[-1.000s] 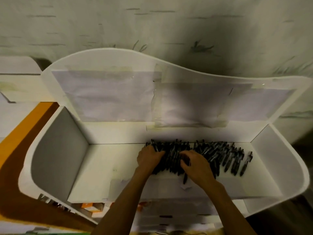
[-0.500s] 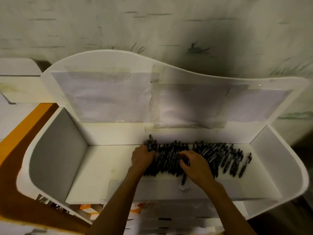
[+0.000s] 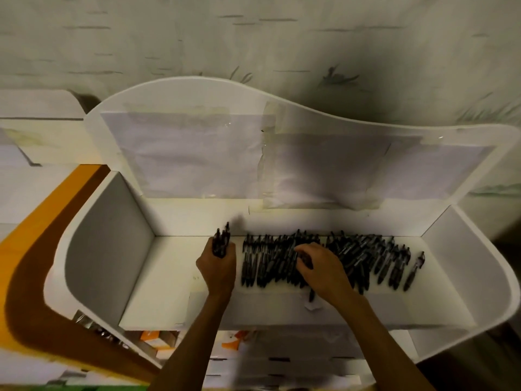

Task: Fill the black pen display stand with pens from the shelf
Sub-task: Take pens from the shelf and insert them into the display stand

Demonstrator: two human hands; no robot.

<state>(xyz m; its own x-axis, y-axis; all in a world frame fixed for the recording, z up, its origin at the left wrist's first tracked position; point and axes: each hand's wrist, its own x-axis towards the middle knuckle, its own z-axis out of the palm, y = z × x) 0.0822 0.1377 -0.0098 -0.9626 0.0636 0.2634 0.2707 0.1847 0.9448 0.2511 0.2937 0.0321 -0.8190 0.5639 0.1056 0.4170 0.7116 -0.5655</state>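
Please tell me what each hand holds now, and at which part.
The left hand grips a small bundle of black pens around their lower ends. The right hand rests on the pile of black pens; its grip cannot be told.

Left hand (image 3: pixel 218 266) grips a pen bundle (image 3: pixel 221 242); right hand (image 3: pixel 321 268) rests on shelf pens (image 3: pixel 363 258).

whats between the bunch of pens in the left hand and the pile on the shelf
Only a bare strip of white shelf, seen from the head view, separates the held bunch from the pile.
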